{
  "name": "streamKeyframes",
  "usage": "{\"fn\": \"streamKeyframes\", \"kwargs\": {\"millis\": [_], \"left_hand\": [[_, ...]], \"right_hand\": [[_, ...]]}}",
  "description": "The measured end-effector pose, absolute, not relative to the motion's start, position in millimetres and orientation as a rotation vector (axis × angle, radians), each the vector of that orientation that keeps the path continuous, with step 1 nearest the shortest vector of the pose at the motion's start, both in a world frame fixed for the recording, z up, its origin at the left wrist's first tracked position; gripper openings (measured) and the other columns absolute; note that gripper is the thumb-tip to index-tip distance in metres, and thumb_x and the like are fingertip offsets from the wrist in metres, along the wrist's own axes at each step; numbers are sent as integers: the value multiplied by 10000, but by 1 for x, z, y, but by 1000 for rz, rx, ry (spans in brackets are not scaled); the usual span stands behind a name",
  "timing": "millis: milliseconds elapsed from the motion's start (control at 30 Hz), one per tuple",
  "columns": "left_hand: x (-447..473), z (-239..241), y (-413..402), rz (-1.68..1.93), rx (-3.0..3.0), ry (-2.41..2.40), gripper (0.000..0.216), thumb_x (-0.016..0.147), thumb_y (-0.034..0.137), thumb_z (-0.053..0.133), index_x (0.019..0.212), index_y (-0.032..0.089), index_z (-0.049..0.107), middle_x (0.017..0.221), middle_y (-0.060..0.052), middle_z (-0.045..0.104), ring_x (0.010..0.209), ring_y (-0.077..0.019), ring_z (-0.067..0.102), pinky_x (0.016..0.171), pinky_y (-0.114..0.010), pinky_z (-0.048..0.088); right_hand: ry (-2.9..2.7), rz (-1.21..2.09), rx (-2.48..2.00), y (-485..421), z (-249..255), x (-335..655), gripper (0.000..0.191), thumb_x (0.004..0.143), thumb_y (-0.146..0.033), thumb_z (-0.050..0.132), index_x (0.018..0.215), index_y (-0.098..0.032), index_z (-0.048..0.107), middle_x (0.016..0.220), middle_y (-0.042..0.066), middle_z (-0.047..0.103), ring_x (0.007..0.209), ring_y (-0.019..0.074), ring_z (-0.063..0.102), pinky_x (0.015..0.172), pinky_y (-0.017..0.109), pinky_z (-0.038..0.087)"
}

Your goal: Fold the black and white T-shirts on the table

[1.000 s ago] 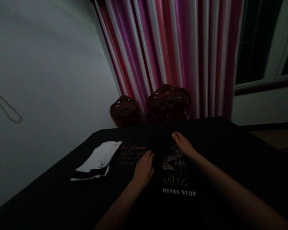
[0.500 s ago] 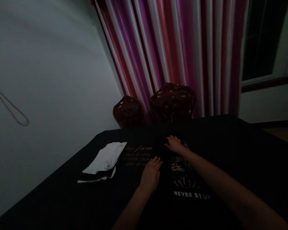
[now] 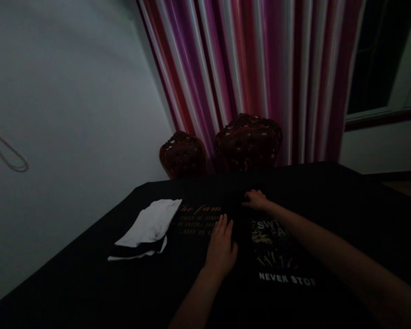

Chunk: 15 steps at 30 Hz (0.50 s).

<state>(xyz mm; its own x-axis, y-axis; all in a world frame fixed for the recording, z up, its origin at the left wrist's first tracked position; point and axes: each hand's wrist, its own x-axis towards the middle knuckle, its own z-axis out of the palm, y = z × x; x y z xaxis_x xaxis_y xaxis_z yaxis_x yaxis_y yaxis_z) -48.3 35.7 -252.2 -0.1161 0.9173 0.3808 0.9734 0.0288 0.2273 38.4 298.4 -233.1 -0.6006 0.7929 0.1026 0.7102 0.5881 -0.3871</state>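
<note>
A black printed T-shirt with white words "NEVER STOP" lies on a dark table. My left hand lies flat on the shirt's left edge with fingers stretched out. My right hand rests at the shirt's far end, fingers curled down on the cloth; what it grips is too dark to make out. To the left lies another dark garment with orange lettering, partly under my left fingertips.
A folded white and black cloth lies on the table's left part. Two carved dark red chairs stand behind the table, before a striped pink and purple curtain. A grey wall is at left, a window at right.
My right hand slid from the shirt's print to its far end. My left hand shifted a little right along the shirt's edge. The view turned slightly left.
</note>
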Motion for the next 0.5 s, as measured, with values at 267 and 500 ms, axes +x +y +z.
{"fn": "streamKeyframes", "kwargs": {"millis": [267, 500], "left_hand": [[-46, -246, 36, -557, -2117, -2218, 553, 833, 149, 430, 1385, 117, 457, 1508, -94, 352, 1425, -210, 263, 1200, -428, 233], [-47, -244, 34, -449, -2183, -2208, 534, 885, 216, 432, 1408, 108, 431, 1505, -118, 343, 1423, -233, 261, 1187, -440, 249]], "right_hand": [[-2560, 286, -1219, 285, -208, 48, 368, 852, -186, 580, 1201, -68, 564, 1070, 189, 642, 949, 263, 636, 798, 330, 494], [-2805, 138, -745, 223, -248, 54, 589, 954, -541, 418, 1466, -250, 387, 1535, 68, 293, 1432, 309, 154, 1151, 501, 168]]}}
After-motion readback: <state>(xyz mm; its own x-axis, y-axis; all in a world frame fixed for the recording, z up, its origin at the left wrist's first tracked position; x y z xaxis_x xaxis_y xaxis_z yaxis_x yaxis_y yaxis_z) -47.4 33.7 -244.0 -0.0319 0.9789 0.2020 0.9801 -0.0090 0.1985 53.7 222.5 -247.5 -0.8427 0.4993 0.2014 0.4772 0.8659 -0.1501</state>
